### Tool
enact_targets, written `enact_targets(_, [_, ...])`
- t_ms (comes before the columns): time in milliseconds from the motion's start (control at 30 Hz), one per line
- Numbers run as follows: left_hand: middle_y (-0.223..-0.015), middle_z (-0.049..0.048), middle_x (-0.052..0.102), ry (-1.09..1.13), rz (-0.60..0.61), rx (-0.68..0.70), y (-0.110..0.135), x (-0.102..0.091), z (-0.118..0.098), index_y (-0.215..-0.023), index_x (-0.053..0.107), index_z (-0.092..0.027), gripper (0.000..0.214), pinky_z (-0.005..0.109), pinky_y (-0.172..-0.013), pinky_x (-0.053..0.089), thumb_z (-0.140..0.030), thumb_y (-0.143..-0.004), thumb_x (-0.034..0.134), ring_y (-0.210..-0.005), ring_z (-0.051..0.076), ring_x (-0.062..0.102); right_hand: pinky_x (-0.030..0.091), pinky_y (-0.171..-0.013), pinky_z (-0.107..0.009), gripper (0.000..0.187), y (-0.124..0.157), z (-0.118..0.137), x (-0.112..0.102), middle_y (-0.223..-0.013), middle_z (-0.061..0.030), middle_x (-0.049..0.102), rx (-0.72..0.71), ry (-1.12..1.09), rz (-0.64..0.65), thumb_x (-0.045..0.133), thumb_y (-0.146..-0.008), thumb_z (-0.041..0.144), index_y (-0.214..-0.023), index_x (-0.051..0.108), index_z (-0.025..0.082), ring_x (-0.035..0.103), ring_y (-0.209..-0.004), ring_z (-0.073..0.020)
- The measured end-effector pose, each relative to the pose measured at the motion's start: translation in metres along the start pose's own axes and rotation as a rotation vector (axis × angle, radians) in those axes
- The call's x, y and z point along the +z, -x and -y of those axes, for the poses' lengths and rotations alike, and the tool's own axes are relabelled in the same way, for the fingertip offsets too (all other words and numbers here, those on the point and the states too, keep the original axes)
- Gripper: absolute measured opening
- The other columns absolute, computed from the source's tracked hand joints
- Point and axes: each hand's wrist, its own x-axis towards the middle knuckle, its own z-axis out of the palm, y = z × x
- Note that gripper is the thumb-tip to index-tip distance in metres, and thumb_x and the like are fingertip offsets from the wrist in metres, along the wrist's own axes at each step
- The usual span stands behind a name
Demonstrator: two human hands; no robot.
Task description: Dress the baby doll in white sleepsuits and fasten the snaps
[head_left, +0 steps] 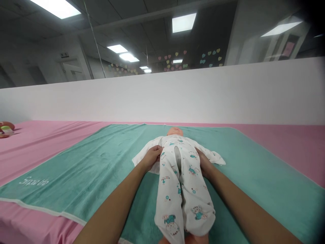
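A baby doll [175, 131] lies on its back on a teal towel [101, 162], head away from me. It wears a white patterned sleepsuit [181, 183] that runs from its chest down to its feet. My left hand [151, 156] rests on the doll's left side at the waist, fingers curled onto the fabric. My right hand [204, 165] presses against the doll's other side, fingers tucked against the suit. Both forearms reach in from the bottom edge.
The towel lies on a pink sheet [45, 135] covering a wide surface. A white low wall [177, 95] runs along the back. A small red and green object [6, 129] sits at the far left edge.
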Motion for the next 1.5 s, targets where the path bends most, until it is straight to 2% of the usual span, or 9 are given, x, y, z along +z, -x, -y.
enact_targets(133, [-0.06,-0.0037,0.048,0.035,0.03,-0.011,-0.003,-0.004,0.003,-0.071,0.052,-0.015,0.033,0.019,-0.051,0.032,-0.045,-0.07,0.066,-0.053,0.007,0.041,0.046,-0.087,-0.041,0.038,0.0,0.001,-0.001,-0.092,-0.0033,0.07,0.114,-0.132,0.011,0.049,-0.077,0.044,-0.103,0.067,0.022,0.059,-0.1,-0.0298])
enact_targets(433, [-0.056,-0.0036,0.048,0.01,-0.097,0.068,-0.007,-0.007,0.011,-0.068,0.056,-0.016,0.032,0.021,-0.049,0.03,-0.046,-0.068,0.068,-0.05,0.008,0.041,0.047,-0.073,-0.033,0.035,-0.001,-0.002,0.0,-0.094,-0.0027,0.069,0.157,-0.246,-0.011,0.061,-0.066,0.031,-0.1,0.065,0.022,0.059,-0.09,-0.0251])
enact_targets(633, [-0.058,-0.0035,0.049,0.065,-0.204,0.083,-0.006,-0.001,0.01,-0.068,0.056,-0.015,0.033,0.021,-0.05,0.031,-0.045,-0.067,0.069,-0.052,0.008,0.04,0.045,-0.071,-0.031,0.032,-0.005,-0.012,0.001,-0.093,-0.0013,0.068,0.128,-0.221,0.01,0.059,-0.065,0.027,-0.096,0.064,0.022,0.058,-0.086,-0.0224])
enact_targets(800, [-0.058,-0.0045,0.047,0.106,-0.193,0.058,-0.006,0.001,0.008,-0.067,0.053,-0.015,0.034,0.02,-0.051,0.031,-0.045,-0.065,0.069,-0.053,0.008,0.04,0.045,-0.073,-0.032,0.033,-0.006,-0.015,0.001,-0.092,-0.0013,0.067,0.121,-0.225,0.028,0.057,-0.065,0.025,-0.097,0.064,0.022,0.058,-0.085,-0.0219])
enact_targets(1500, [-0.059,-0.0043,0.045,-0.112,-0.31,0.123,-0.01,-0.004,0.013,-0.065,0.053,-0.017,0.034,0.022,-0.053,0.031,-0.049,-0.068,0.065,-0.055,0.009,0.039,0.043,-0.075,-0.032,0.021,-0.007,-0.015,-0.002,-0.09,-0.0012,0.066,0.105,-0.104,0.014,0.052,-0.062,0.023,-0.081,0.062,0.021,0.055,-0.087,-0.0218])
